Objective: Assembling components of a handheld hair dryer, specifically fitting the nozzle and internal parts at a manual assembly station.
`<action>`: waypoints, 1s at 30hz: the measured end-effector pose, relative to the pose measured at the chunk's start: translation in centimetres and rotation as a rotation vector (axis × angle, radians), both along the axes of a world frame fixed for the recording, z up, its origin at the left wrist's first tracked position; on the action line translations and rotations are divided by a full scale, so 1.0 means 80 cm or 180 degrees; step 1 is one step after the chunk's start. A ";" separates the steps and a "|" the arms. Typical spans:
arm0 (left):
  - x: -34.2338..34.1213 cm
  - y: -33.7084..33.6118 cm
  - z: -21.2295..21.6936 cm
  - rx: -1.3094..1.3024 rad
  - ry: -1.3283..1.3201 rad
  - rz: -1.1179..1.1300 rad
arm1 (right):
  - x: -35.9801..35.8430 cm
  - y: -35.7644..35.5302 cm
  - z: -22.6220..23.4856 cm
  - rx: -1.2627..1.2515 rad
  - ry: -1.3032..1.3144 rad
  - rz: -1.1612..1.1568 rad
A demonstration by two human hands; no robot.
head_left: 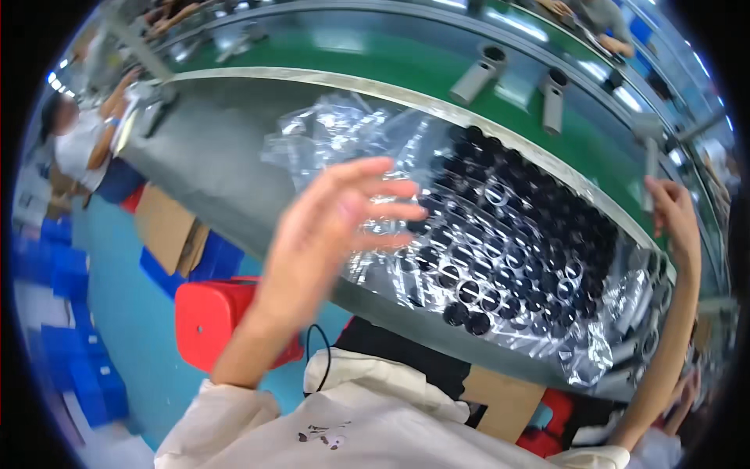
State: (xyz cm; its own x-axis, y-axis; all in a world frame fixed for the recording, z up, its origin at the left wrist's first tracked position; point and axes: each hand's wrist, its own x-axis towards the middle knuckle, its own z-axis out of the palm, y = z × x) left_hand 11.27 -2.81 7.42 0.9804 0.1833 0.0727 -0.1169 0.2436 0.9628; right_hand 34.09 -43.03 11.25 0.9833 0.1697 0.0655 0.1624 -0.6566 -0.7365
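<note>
From afar, I had the left hand (340, 205) spread, holding nothing, at centre; the right hand (676, 213), far right, curled at a grey tube (651, 162), its grip unclear to me. The tube looked stiff, best taken mid-stem. Right of centre, black caps (517, 234) seemed light, pinchable by their rims, on slippery, soft clear plastic (332, 125).
</note>
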 end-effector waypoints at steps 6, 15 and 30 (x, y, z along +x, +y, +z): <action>0.036 -0.071 -0.031 -0.1904 -0.0556 -0.0470 | -0.240 0.217 0.048 0.0117 0.1081 0.0680; -0.036 0.037 -0.045 -0.2994 -0.0511 0.1077 | -0.117 0.418 0.049 -0.0543 -0.0593 0.2840; -0.071 0.080 -0.070 -0.2619 -0.0270 0.1254 | -0.015 0.622 -0.100 -0.1663 -0.1537 0.3983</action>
